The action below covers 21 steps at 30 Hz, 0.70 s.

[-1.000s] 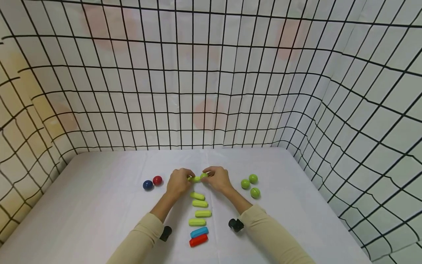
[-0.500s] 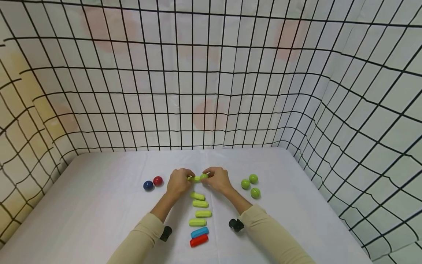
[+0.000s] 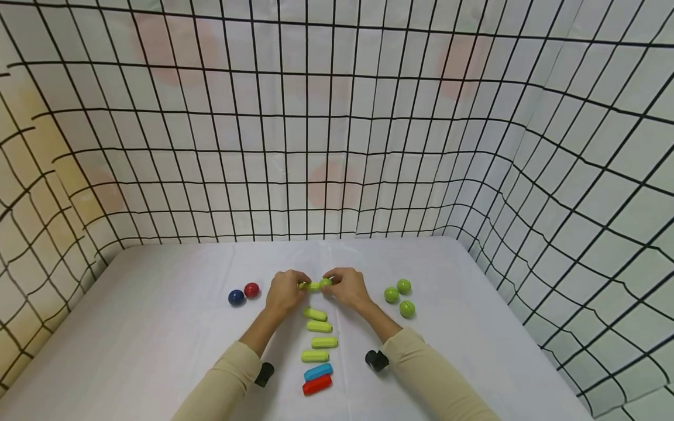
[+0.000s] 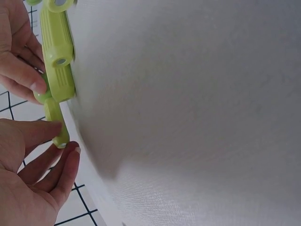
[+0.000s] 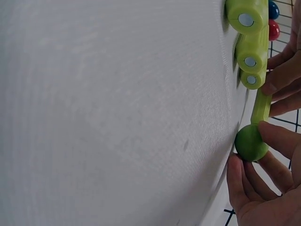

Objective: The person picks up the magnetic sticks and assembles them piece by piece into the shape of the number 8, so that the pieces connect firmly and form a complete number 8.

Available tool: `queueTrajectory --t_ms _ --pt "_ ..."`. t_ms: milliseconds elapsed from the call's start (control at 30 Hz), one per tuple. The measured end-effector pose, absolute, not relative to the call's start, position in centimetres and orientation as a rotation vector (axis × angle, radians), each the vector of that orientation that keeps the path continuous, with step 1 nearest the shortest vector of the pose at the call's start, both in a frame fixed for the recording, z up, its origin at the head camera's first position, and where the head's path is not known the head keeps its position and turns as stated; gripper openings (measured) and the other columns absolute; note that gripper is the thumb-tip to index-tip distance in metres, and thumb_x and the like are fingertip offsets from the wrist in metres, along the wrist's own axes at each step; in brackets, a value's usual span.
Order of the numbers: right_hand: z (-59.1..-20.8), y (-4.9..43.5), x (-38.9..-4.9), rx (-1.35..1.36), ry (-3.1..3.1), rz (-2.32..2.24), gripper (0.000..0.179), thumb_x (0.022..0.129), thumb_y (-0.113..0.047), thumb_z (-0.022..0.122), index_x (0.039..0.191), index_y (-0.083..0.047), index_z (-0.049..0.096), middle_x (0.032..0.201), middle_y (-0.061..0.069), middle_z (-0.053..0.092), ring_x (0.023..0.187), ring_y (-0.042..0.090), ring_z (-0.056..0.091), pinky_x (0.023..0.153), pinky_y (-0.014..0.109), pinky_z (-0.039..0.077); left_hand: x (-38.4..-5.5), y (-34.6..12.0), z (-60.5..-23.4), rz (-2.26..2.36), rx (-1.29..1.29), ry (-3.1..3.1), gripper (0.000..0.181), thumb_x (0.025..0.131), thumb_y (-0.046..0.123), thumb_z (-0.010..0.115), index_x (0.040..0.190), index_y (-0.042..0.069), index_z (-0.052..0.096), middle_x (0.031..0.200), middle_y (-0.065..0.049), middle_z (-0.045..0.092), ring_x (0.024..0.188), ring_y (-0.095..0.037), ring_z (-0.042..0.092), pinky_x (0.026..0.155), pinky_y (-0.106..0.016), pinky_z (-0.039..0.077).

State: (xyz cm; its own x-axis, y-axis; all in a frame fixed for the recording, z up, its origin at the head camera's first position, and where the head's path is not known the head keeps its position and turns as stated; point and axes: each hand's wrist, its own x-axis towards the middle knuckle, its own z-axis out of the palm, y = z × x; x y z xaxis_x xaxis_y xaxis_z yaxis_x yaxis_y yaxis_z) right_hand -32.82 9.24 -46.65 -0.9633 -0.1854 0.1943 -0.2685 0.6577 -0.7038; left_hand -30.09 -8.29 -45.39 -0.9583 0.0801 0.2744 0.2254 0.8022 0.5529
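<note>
A yellow-green rod [image 3: 313,286] lies crosswise between the hands, its left end pinched by my left hand [image 3: 285,291]. My right hand [image 3: 347,286] holds a green ball [image 3: 326,283] against the rod's right end. In the right wrist view, thumb and fingers grip the ball [image 5: 250,142], which touches the rod [image 5: 261,107]. The left wrist view has the left thumb and fingertips round the rod [image 4: 56,120]. Nearer the body, several loose yellow-green rods [image 3: 319,326] lie in a column, with round silvery discs on their ends [image 5: 245,20].
Three green balls [image 3: 391,294] sit to the right of the right hand. Left of the left hand are a blue ball [image 3: 236,297] and a red ball [image 3: 251,290]. A blue rod [image 3: 318,372] and a red rod [image 3: 317,385] lie nearest the body. Black netting [image 3: 332,146] surrounds the white table [image 3: 168,327].
</note>
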Motion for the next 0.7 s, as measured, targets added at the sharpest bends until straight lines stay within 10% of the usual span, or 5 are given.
queueTrajectory --t_ms 700 --pt "-46.7 9.3 -32.8 0.377 -2.773 1.212 0.023 0.081 -0.017 0.083 0.103 -0.011 0.079 0.096 0.009 0.078 0.09 0.023 0.072 0.08 0.04 0.057 -29.7 -11.0 -43.8 -0.813 -0.28 -2.712 0.022 0.081 0.005 0.077 0.103 0.008 0.079 0.093 -0.016 0.077 0.086 -0.03 0.072 0.076 -0.044 0.058"
